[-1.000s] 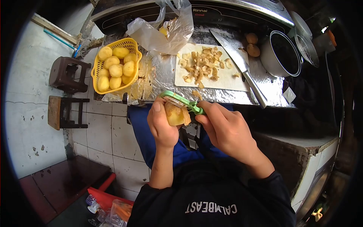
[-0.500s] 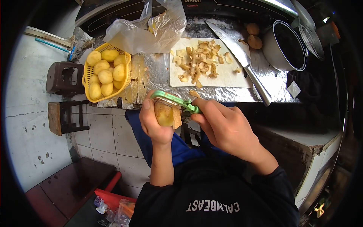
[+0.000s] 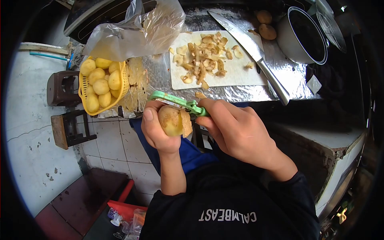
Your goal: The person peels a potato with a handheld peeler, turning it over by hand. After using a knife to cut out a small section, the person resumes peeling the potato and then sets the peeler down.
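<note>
Clasping a partly peeled potato (image 3: 168, 117) just left of the frame's centre, the left hand (image 3: 158, 135) faces the right hand (image 3: 245, 136), which grips a green peeler (image 3: 200, 111) across its top. Bared flesh shows beside a dangling peel strip (image 3: 186, 124); some skin remains uncut.

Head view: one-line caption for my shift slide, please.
Left hand holds a partly peeled potato against the green peeler in the right hand, near a white board bearing peelings.
</note>
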Demonstrator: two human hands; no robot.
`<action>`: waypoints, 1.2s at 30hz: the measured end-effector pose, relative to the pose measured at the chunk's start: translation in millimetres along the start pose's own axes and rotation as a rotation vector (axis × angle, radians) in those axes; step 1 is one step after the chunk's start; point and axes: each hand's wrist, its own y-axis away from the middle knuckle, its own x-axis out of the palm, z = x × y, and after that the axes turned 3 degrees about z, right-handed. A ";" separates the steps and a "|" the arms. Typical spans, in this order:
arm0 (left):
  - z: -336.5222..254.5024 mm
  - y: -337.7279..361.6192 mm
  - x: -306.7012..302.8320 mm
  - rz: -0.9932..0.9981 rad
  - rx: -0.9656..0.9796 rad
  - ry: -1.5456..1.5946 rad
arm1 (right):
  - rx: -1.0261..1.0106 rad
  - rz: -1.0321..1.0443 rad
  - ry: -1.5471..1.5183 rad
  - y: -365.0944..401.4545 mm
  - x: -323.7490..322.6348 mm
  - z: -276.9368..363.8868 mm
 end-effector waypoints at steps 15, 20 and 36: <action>7.1 -33.0 18.0 0.053 -0.305 0.197 | 0.069 -0.067 0.001 -15.5 19.5 -25.1; 25.9 -42.2 15.2 0.298 -0.283 0.129 | 0.087 -0.083 0.022 -23.6 18.8 -40.8; 30.5 -59.2 26.1 0.099 -0.359 0.309 | 0.149 -0.199 -0.191 -38.1 22.0 -53.4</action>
